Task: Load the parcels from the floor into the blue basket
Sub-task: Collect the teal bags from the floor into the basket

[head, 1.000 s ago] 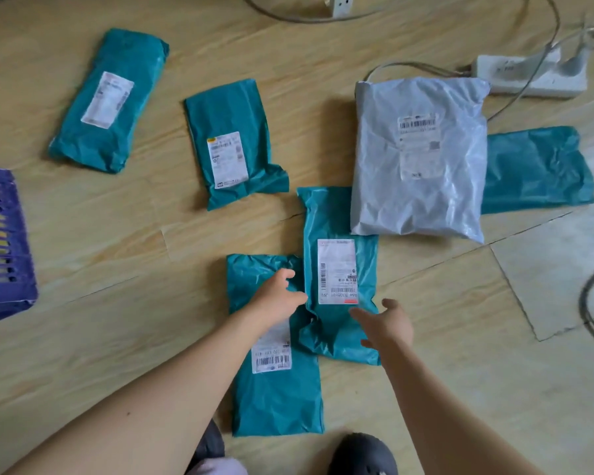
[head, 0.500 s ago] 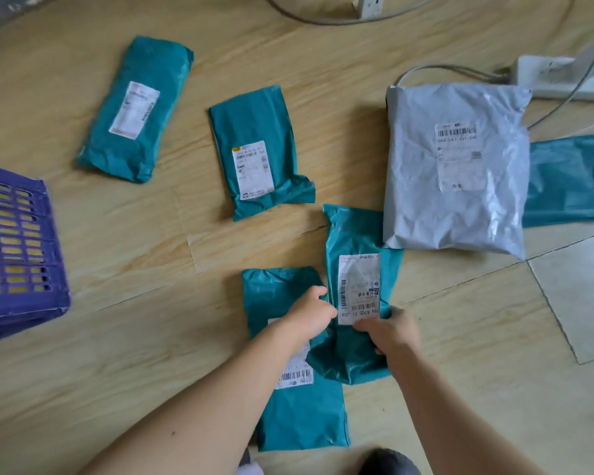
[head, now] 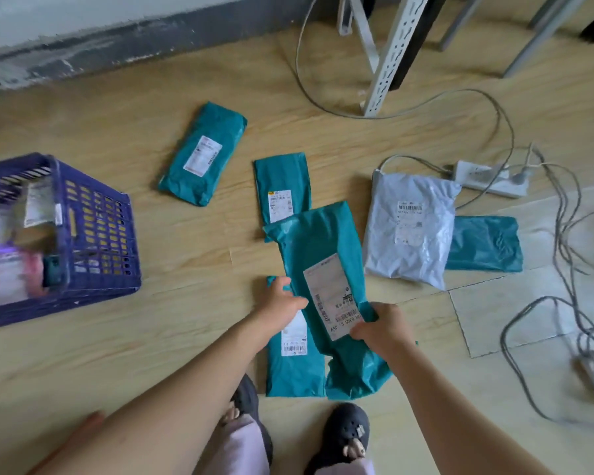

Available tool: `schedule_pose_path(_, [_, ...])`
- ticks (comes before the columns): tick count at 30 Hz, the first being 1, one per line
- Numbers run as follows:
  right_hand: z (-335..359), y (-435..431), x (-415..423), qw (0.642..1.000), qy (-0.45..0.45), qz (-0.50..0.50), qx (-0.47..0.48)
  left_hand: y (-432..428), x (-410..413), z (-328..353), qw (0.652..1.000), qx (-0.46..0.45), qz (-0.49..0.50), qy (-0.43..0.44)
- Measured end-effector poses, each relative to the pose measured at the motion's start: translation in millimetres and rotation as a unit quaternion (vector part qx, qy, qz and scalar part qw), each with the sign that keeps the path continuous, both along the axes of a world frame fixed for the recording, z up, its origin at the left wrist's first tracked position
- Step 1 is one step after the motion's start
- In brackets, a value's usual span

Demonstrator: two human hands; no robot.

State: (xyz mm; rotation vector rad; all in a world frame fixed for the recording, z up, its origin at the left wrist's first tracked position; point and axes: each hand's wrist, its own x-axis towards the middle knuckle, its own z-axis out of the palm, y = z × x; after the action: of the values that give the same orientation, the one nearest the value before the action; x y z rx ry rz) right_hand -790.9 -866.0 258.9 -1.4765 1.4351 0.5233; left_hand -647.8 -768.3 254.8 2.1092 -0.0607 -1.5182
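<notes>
While gripped at its near end by the right hand (head: 379, 329), fingers curled shut around the wrinkled plastic just below the label, a long teal parcel (head: 326, 269) lifted and tilted away from the viewer, its far end overlapping the parcel beyond. Nearest the camera, two dark slippers (head: 345, 437) on the wooden floor (head: 186, 337). Just ahead of them, a second teal parcel (head: 294, 365) flat on the floor, partly under the held one, with the left hand (head: 282, 303) resting on its far end, fingers loosely spread and touching the held parcel's left edge; closed on nothing, as far as can be told. Further out at centre, a smaller teal parcel (head: 282, 181), label up. To the right, a grey parcel (head: 408, 228) lying over one end of another teal parcel (head: 484, 243). To the left, the blue basket (head: 100, 231) on the floor, well apart from the hands, already holding several packages, blurred and possibly pink and purple. Beyond, toward the far left, one more teal parcel (head: 203, 152) set diagonally. Farthest back, a white power strip (head: 487, 178) with grey cables (head: 563, 234), a perforated white metal leg (head: 391, 53) and a grey skirting board (head: 117, 53).
</notes>
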Motion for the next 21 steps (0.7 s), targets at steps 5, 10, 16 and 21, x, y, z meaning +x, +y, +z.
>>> schedule_pose_path(5, [80.2, 6.5, 34.3, 0.992, -0.02, 0.093, -0.081, 26.8, 22.5, 80.2, 0.997, -0.031, 0.025, -0.061])
schedule_pose_path(10, [147.3, 26.6, 75.2, 0.966, -0.033, 0.196, -0.164, 76.9, 48.8, 145.0, 0.952, -0.066, -0.064, -0.293])
schedule_pose_path(16, [206.4, 78.6, 139.3, 0.906, -0.069, 0.328, -0.258, 136.9, 90.5, 205.4, 0.854, -0.095, -0.123, -0.497])
schedule_pose_path(21, [232.8, 135.4, 202.2, 0.869, -0.095, 0.398, -0.277, 183.0, 141.5, 232.1, 0.83, -0.048, -0.209, -0.514])
